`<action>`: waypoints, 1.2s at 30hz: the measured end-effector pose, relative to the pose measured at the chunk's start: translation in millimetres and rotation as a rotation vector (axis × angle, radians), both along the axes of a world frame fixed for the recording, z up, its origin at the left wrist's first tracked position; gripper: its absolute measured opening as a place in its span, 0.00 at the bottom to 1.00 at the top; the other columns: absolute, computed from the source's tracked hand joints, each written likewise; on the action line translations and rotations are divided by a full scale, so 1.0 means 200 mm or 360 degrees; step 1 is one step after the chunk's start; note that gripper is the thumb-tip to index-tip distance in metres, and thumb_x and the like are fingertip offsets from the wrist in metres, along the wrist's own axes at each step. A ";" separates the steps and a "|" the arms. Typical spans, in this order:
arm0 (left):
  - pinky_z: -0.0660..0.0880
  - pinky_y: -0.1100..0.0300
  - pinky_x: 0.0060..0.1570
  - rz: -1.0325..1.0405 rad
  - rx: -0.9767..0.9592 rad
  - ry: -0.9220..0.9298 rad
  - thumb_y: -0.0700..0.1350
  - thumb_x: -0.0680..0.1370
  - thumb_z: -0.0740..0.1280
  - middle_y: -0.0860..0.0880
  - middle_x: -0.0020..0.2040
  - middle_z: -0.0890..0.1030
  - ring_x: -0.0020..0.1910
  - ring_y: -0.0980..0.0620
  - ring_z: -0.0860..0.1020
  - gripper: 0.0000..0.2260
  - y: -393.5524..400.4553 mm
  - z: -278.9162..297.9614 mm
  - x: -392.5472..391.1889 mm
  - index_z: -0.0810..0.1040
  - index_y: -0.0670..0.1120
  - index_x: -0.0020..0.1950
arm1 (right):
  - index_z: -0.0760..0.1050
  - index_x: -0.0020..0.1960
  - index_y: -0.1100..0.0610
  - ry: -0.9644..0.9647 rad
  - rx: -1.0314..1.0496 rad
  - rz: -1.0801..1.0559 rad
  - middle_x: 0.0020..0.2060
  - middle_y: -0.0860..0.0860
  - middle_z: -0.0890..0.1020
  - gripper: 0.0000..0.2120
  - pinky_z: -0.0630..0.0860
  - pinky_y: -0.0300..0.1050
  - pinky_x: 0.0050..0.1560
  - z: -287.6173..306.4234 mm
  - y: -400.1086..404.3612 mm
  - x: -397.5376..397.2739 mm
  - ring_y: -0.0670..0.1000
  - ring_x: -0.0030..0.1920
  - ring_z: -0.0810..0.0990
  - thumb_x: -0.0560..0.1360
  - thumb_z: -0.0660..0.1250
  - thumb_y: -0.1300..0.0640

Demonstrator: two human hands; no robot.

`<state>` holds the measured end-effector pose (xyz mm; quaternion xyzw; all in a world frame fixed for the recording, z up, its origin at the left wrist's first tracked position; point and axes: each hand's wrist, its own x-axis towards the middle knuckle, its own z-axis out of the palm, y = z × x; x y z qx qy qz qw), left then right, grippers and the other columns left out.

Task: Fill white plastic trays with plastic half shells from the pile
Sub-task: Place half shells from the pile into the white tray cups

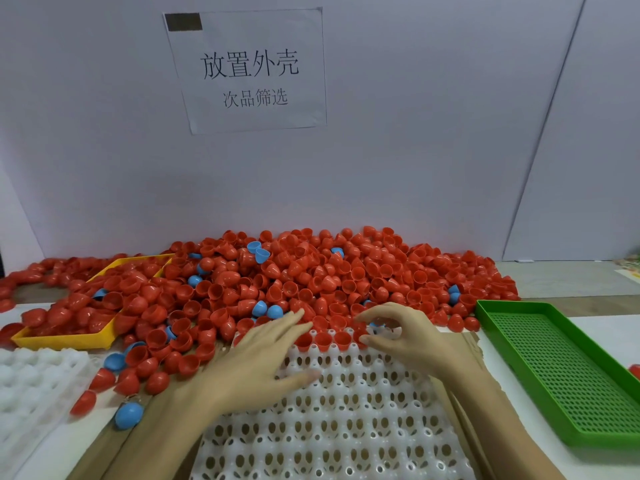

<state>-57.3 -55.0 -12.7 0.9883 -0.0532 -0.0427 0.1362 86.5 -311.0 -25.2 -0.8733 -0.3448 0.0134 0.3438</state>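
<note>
While the huge pile of red half shells (277,282) sits right behind the white tray (346,410), only its far row's getting filled. Left hand (263,362) rests flat, fingers straight; right hand (398,334) looks curled, pinching a shell (360,336) I guess. Next: seat it.

Taped to the pale wall (415,150) behind the bench, a white paper sign (247,69) printed with black Chinese characters, a dark tape strip at its top left corner. Near the bench's left edge, a yellow plastic bin (65,339), tilted. Along the right edge, a green perforated plastic tray (568,372), lying flat
</note>
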 end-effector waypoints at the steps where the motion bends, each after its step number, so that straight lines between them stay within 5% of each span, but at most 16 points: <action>1: 0.40 0.55 0.75 -0.0008 -0.0004 -0.0003 0.81 0.72 0.51 0.72 0.76 0.31 0.76 0.65 0.34 0.43 0.01 -0.04 -0.01 0.41 0.65 0.82 | 0.80 0.57 0.35 -0.0005 -0.0003 -0.0004 0.57 0.35 0.81 0.12 0.74 0.33 0.62 0.00 0.00 0.01 0.33 0.60 0.77 0.76 0.77 0.46; 9: 0.38 0.59 0.76 -0.0058 -0.0214 -0.0056 0.83 0.69 0.55 0.80 0.71 0.33 0.71 0.77 0.32 0.44 0.04 -0.08 -0.04 0.39 0.71 0.79 | 0.81 0.53 0.34 -0.0067 -0.0006 -0.0014 0.51 0.34 0.82 0.05 0.77 0.35 0.55 0.04 0.00 -0.01 0.35 0.54 0.79 0.77 0.73 0.42; 14: 0.46 0.64 0.76 -0.0018 -0.0162 -0.0384 0.80 0.74 0.49 0.77 0.74 0.48 0.72 0.79 0.42 0.38 0.02 -0.10 -0.07 0.53 0.66 0.81 | 0.82 0.60 0.46 -0.0313 0.0273 -0.0276 0.54 0.40 0.82 0.10 0.80 0.37 0.57 0.04 0.04 0.03 0.37 0.52 0.80 0.82 0.69 0.58; 19: 0.56 0.70 0.73 -0.0074 -0.0139 -0.0686 0.69 0.82 0.50 0.67 0.72 0.69 0.72 0.73 0.60 0.27 0.01 -0.06 -0.07 0.70 0.59 0.75 | 0.73 0.76 0.50 -0.0436 -0.0126 -0.0262 0.76 0.50 0.72 0.28 0.70 0.44 0.73 0.06 0.18 0.18 0.51 0.75 0.72 0.82 0.61 0.72; 22: 0.61 0.71 0.69 -0.0123 -0.0094 -0.0811 0.65 0.83 0.52 0.63 0.66 0.76 0.67 0.68 0.68 0.24 -0.01 -0.06 -0.09 0.78 0.55 0.68 | 0.71 0.78 0.48 -0.0548 -0.0409 -0.0214 0.81 0.52 0.66 0.35 0.67 0.51 0.78 0.04 0.25 0.24 0.54 0.80 0.64 0.79 0.62 0.76; 31: 0.57 0.76 0.65 -0.0186 -0.0215 -0.0640 0.71 0.81 0.52 0.65 0.67 0.73 0.67 0.68 0.67 0.28 -0.02 -0.11 -0.08 0.75 0.56 0.71 | 0.82 0.67 0.50 -0.0807 -0.0419 -0.0229 0.72 0.50 0.76 0.19 0.78 0.50 0.63 0.00 0.24 0.27 0.54 0.65 0.75 0.81 0.67 0.67; 36: 0.57 0.79 0.65 -0.0206 -0.0236 -0.0621 0.74 0.79 0.56 0.67 0.67 0.71 0.68 0.70 0.66 0.29 -0.01 -0.13 -0.07 0.75 0.57 0.71 | 0.80 0.70 0.52 -0.0820 -0.0498 -0.0195 0.75 0.50 0.73 0.24 0.81 0.50 0.61 -0.01 0.20 0.27 0.54 0.66 0.75 0.79 0.68 0.71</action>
